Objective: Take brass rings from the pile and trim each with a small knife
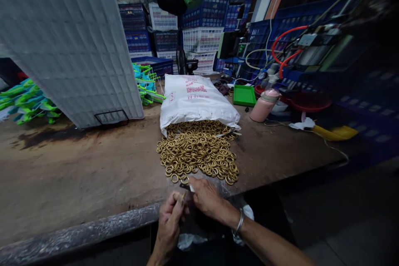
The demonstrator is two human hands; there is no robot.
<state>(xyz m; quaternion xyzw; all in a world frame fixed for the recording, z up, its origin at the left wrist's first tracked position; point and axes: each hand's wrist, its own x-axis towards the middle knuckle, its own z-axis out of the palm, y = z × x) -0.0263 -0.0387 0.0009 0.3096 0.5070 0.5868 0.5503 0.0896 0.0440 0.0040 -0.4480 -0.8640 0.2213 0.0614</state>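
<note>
My left hand [171, 217] is closed just off the table's front edge, pinching a gold-coloured ring [183, 195] that shows almost edge-on. Close beside it, my right hand [206, 196] is closed on a small dark flat tool [185, 186]; something white shows at its fingers, and its exact kind I cannot make out. Right in front of the fingertips lies a heap of gold-coloured rings [198, 149]. They spill from the open mouth of a white sack [199, 95] with red print, which lies on its side.
A tall whitish quilted panel [75, 45] stands on the wooden table [77, 174] at left, with green and blue plastic pieces [29, 99] behind. At right are a green tray [244, 95], pink bottle [264, 105], yellow scoop [335, 133] and pneumatic device [321, 45]. Stacked crates [202, 39] stand behind.
</note>
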